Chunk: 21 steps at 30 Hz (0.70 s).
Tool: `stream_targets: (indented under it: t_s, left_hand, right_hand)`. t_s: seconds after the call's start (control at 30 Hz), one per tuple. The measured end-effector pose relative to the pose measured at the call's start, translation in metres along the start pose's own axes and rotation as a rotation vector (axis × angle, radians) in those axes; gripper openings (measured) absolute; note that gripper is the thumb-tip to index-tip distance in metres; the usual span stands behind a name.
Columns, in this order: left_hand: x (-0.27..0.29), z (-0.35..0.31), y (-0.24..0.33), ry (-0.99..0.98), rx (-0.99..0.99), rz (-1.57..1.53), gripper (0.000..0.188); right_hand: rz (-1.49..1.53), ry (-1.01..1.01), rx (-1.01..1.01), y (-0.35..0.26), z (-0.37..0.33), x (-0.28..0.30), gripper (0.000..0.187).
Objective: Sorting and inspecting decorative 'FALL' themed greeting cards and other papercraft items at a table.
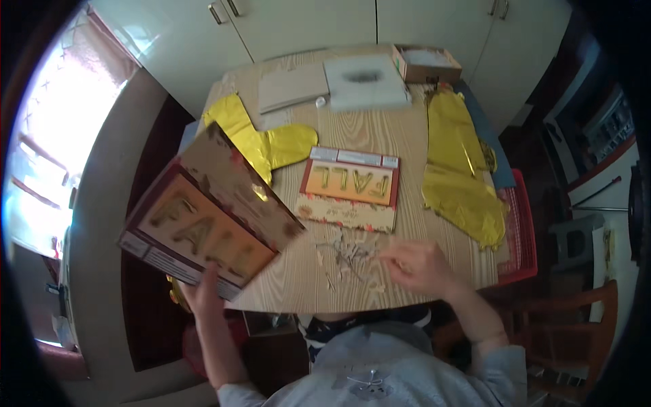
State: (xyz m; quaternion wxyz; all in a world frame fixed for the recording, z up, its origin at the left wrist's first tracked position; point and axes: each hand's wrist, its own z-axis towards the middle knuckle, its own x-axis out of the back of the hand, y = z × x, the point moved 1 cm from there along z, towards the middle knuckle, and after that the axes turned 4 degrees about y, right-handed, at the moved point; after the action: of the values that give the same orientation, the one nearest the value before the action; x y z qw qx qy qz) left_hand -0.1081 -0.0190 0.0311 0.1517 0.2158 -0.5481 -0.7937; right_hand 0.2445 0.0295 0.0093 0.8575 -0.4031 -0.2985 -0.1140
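Note:
My left hand (205, 293) grips the lower edge of a printed cardboard package (203, 230), raised and tilted over the table's left side. It shows an orange panel with pictured gold letters and a beige panel with leaves. A similar package (347, 211) lies flat at the table's middle, its lettering upside down to me. My right hand (420, 266) hovers at the near right, fingers curled together and slightly blurred; anything between them is too small to make out. Beside it lie torn paper scraps (349, 258).
Flat gold foil balloons lie on the wooden table (380, 132): one (264, 146) at left, another (454, 156) at right. Toward the back are a grey board (293, 88), a white sheet (366, 85) with a dark smudge and a small box (427, 68). A red basket (525, 224) stands at right.

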Motion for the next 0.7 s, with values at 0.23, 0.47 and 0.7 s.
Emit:
stream_targets:
  t_s: [0.23,0.47,0.7]
  left_hand:
    - [-0.119,0.172,-0.002,-0.383,-0.851,1.058,0.029]
    - [-0.209,0.314,-0.146,-0.49,-1.238,1.343,0.024]
    - [-0.232,0.348,-0.222,-0.534,-1.185,1.524,0.018]
  right_hand:
    - [0.096,0.095,-0.158,0.021,-0.031,-0.009,0.012]
    - [-0.022,0.247,-0.295,0.039,-0.036,-0.013,0.014]
    - [-0.057,0.18,-0.349,0.046,-0.026,-0.009,0.015]
